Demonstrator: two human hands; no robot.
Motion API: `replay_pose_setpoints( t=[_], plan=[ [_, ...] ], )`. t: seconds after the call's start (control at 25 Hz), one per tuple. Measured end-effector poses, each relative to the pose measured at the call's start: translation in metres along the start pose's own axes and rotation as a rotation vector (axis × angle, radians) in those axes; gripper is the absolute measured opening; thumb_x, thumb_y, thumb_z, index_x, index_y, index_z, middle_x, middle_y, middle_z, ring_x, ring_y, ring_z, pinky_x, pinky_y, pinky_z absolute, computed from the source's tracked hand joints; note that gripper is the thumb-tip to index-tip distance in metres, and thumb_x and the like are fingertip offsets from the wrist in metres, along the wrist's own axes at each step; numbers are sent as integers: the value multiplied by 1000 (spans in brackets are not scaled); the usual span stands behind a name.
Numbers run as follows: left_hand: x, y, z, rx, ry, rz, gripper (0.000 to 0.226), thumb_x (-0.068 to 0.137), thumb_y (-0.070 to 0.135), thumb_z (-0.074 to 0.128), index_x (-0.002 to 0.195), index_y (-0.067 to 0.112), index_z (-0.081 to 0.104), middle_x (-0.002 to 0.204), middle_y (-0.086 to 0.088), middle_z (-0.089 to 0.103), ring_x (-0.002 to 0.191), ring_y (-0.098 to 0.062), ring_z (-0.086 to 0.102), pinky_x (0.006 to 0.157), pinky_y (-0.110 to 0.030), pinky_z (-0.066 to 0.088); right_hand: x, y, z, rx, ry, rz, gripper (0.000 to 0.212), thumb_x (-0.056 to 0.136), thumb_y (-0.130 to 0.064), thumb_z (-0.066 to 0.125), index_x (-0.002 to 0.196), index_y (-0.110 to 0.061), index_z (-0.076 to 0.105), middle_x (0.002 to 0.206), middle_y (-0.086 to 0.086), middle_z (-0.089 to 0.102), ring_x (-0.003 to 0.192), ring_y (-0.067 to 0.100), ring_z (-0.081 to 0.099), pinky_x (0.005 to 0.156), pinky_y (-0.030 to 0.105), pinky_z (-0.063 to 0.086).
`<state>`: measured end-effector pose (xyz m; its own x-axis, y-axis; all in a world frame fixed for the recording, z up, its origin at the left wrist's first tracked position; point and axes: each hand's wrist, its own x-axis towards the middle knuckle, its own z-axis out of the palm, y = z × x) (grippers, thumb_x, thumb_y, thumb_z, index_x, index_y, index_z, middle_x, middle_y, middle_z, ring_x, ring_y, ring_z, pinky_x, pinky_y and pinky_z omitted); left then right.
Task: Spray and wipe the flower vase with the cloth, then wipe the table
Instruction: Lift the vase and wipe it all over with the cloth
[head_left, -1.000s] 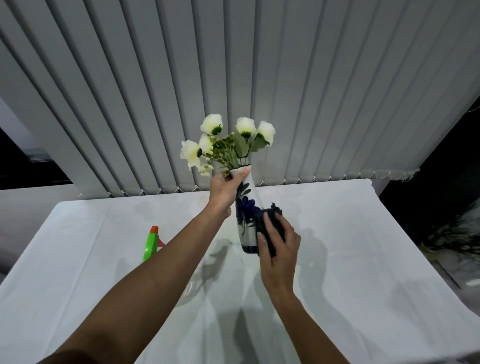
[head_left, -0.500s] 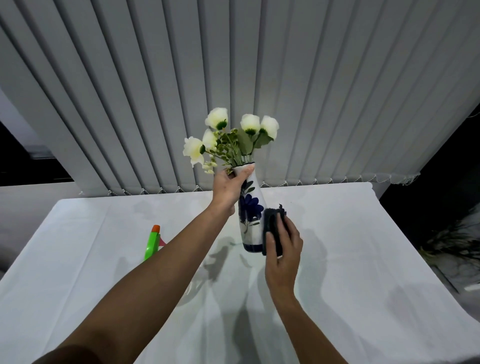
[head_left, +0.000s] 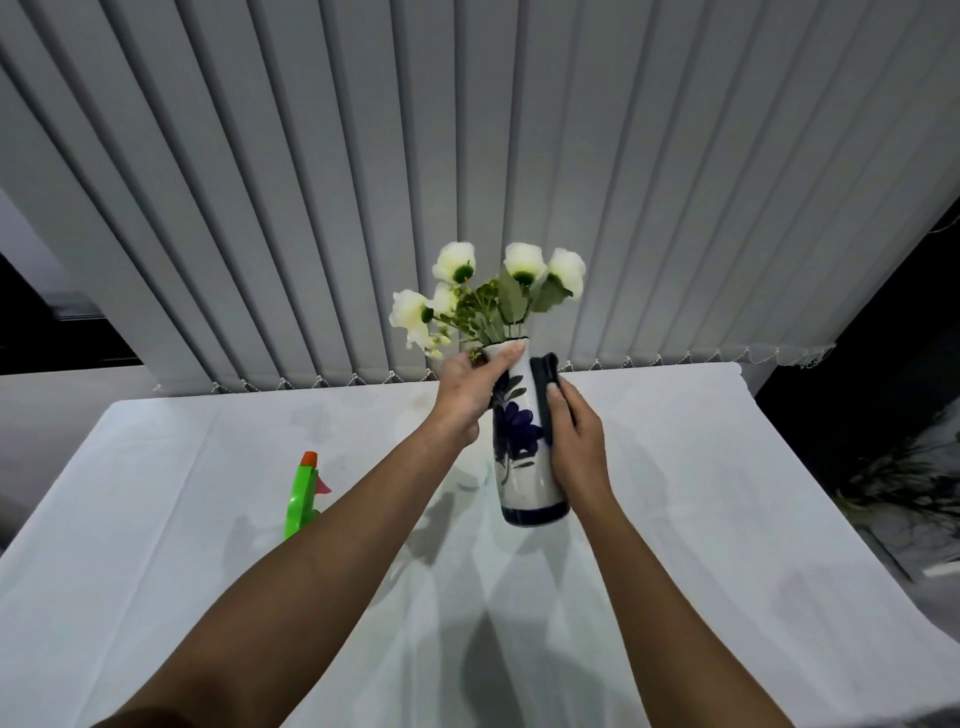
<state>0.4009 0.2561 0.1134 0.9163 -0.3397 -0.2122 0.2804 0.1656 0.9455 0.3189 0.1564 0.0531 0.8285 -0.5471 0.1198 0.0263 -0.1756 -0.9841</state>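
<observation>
A white vase (head_left: 522, 457) with blue flower painting holds white artificial flowers (head_left: 488, 291) and is lifted a little above the table. My left hand (head_left: 470, 387) grips its neck, thumb along the rim. My right hand (head_left: 576, 441) holds a dark cloth (head_left: 545, 379) against the vase's right side near the neck. The green spray bottle (head_left: 301, 493) with an orange tip stands on the table to the left, partly hidden by my left forearm.
The table (head_left: 727, 493) carries a white cloth. Grey vertical blinds (head_left: 467, 156) hang right behind its far edge. A dark plant (head_left: 914, 483) sits on the floor past the table's right edge.
My right hand slid the cloth up the vase from near its base to its neck. The vase rose a little and turned, showing more of the blue flower.
</observation>
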Motion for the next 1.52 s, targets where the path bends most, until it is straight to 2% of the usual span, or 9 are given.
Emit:
replay_pose_setpoints(
  t=[0.16, 0.28, 0.64, 0.88, 1.04, 1.16, 1.28, 1.36, 1.52],
  plan=[
    [5, 7, -1, -19, 92, 12, 10, 87, 17, 74, 79, 17, 67, 68, 6, 70, 54, -2, 65, 57, -20, 56, -24, 8, -11, 145, -101, 292, 29, 103, -43, 44, 98, -32, 70, 92, -17, 74, 88, 9, 66, 74, 25, 48],
    [8, 10, -5, -46, 129, -18, 11, 87, 17, 73, 80, 16, 65, 74, 3, 68, 54, -2, 64, 55, -18, 56, -47, 25, -14, 233, -145, 374, 27, 92, -51, 58, 104, -29, 67, 86, -10, 67, 71, 10, 58, 63, 24, 43],
    [8, 24, -11, 36, 26, 7, 18, 80, 24, 81, 90, 18, 67, 81, 1, 71, 74, -15, 67, 63, -25, 56, -59, 43, -9, 408, -101, 303, 72, 56, -38, 83, 124, -33, 61, 109, -1, 74, 97, 23, 70, 70, 35, 57],
    [15, 32, -24, 61, -133, 30, 104, 44, 63, 88, 129, 14, 54, 109, -4, 72, 89, -13, 71, 71, -25, 58, -58, 39, -21, 639, -450, 433, 103, 60, -63, 81, 140, -7, 50, 134, 22, 61, 107, 32, 64, 67, 30, 47],
    [7, 31, -19, -50, -89, 8, 36, 87, 42, 68, 113, 18, 60, 92, 1, 71, 83, -12, 67, 67, -20, 58, -57, 39, -20, 620, -382, 451, 95, 58, -61, 85, 136, -13, 56, 134, 23, 62, 109, 32, 62, 70, 32, 51],
    [7, 30, -21, 40, -47, 66, 77, 58, 58, 82, 122, 21, 59, 114, -1, 70, 102, -15, 68, 93, -31, 55, -56, 32, -24, 491, -151, 387, 75, 47, -55, 93, 111, -22, 74, 109, 11, 75, 96, 25, 67, 73, 35, 53],
    [8, 25, -24, 137, 6, 104, 104, 42, 69, 83, 132, 26, 54, 128, 4, 65, 119, -14, 60, 109, -37, 43, -50, 21, -28, 392, -11, 308, 27, 78, -20, 81, 103, -13, 74, 82, 6, 72, 74, 21, 63, 58, 25, 51],
    [4, 22, -23, 170, 4, 83, 105, 42, 69, 83, 133, 27, 52, 127, 6, 63, 118, -14, 59, 110, -37, 42, -40, 6, -25, 313, 59, 210, 27, 88, 1, 68, 112, -9, 69, 83, 3, 70, 66, 11, 62, 53, 20, 50],
    [1, 12, -16, 246, -2, 54, 94, 51, 62, 88, 130, 21, 58, 122, 3, 70, 109, -13, 67, 102, -40, 51, -23, -19, -9, -95, 44, -212, 48, 82, -5, 61, 126, -24, 64, 122, -3, 65, 113, 12, 61, 97, 25, 48]
  ],
)
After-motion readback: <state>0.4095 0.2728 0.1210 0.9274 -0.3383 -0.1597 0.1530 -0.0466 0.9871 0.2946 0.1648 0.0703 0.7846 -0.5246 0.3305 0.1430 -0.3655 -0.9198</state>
